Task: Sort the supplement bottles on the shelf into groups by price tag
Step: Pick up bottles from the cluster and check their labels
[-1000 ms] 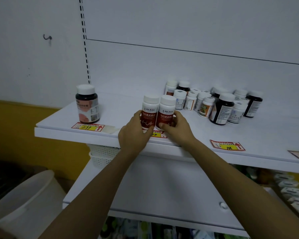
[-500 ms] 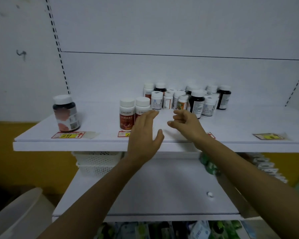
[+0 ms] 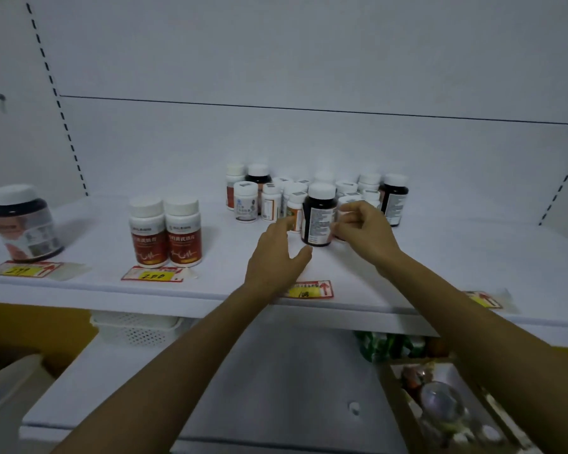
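- Reaching over the white shelf (image 3: pixel 440 257), both hands work at the front of the bottle cluster (image 3: pixel 269 198), which stands mid-shelf close to the back wall.
- Dark bottle (image 3: pixel 318 217): white cap, upright, frontmost in the cluster, between the two hands.
- Left hand (image 3: pixel 276 253): fingers straight, thumb spread apart, holding nothing. Fingertips sit just beside the dark bottle's left side.
- Right hand (image 3: pixel 364 231): fingers curled at the dark bottle's right side, against a small white bottle (image 3: pixel 348 204). Cannot tell whether they clamp on either.
- Two red-label bottles (image 3: pixel 164 232): upright, touching, left of the cluster, just behind the 200 tag (image 3: pixel 153 275).
- Large dark jar (image 3: pixel 23 224): far left, blurred, behind a yellow tag (image 3: pixel 23 269). Its figure is unclear.
- 108 tag (image 3: pixel 309 290): at the shelf edge, partly under the left wrist.
- Fourth tag (image 3: pixel 482 299): further right, unreadable.
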`<state>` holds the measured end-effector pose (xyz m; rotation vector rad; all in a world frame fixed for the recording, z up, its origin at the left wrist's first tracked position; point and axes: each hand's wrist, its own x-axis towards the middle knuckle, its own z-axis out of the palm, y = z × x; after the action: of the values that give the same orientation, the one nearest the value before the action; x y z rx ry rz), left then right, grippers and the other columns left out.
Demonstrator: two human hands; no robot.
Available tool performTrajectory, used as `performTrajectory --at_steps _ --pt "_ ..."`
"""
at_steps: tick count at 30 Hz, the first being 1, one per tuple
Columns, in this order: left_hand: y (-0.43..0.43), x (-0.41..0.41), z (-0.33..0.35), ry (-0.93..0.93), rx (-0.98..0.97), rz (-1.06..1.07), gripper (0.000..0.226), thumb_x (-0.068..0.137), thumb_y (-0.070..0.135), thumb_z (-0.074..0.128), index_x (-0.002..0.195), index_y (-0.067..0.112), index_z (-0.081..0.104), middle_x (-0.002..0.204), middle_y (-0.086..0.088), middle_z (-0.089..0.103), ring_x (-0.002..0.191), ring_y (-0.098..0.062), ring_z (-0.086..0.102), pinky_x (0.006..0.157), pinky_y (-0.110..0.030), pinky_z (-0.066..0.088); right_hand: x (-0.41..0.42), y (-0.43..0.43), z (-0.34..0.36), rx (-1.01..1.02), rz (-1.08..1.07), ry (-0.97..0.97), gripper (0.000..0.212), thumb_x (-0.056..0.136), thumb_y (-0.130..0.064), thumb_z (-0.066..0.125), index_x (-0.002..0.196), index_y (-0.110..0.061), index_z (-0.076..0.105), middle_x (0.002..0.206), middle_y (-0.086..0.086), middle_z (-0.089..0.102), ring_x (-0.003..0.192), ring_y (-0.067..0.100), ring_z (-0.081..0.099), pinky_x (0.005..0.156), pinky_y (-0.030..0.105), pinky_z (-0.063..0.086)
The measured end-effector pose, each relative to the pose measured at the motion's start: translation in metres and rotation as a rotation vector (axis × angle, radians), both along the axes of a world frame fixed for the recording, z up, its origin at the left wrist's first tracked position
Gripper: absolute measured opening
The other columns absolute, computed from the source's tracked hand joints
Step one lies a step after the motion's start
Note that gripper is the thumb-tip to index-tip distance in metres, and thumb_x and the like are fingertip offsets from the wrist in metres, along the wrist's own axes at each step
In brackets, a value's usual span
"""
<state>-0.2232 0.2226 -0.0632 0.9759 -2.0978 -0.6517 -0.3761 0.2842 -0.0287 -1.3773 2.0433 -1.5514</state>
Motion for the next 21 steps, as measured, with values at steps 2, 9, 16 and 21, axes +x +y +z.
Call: performTrajectory --at_steps 2,9,16,21 --pt "0.0 -0.013 0.0 0.001 0.024 0.026 0.06 0.086 0.039 0.059 0.138 0.024 0.033 0.143 0.002 0.041 0.127 -0.018 0.044 0.104 -0.041 0.041 -0.009 -0.011 0.008 -0.006 0.022 0.097 0.037 0.082 -0.013 0.069 0.116 -0.012 0.055 0.106 0.003 0.063 0.095 0.016 0.061 0.084 0.028 0.051" --pt "0.003 -0.033 0.012 0.03 -0.001 0.082 0.063 0.086 0.036 0.061 0.139 0.021 0.031 0.142 -0.001 0.043 0.127 -0.019 0.045 0.104 -0.04 0.041 -0.016 -0.057 0.023 -0.031 0.027 0.342 0.061 0.081 -0.034 0.069 0.131 -0.013 0.042 0.13 0.011 0.049 0.116 0.025 0.049 0.093 0.033 0.043" --pt "-0.009 -0.034 0.026 0.163 -0.021 0.048 0.068 0.087 0.031 0.061 0.143 0.02 0.025 0.144 -0.001 0.043 0.125 -0.016 0.046 0.098 -0.028 0.04 -0.02 -0.062 0.021 -0.114 0.028 0.074 0.065 0.074 -0.024 0.076 0.129 -0.015 0.044 0.123 0.008 0.058 0.111 0.022 0.056 0.093 0.036 0.049" --pt "0.001 -0.034 0.042 0.467 0.124 0.028 0.037 0.096 0.03 0.043 0.13 0.017 0.049 0.128 0.002 0.056 0.106 -0.003 0.053 0.08 -0.01 0.043 -0.02 -0.028 0.055 -0.288 0.174 -0.247 0.058 0.078 -0.014 0.074 0.129 -0.015 0.047 0.112 0.001 0.06 0.091 0.006 0.059 0.071 0.013 0.052"
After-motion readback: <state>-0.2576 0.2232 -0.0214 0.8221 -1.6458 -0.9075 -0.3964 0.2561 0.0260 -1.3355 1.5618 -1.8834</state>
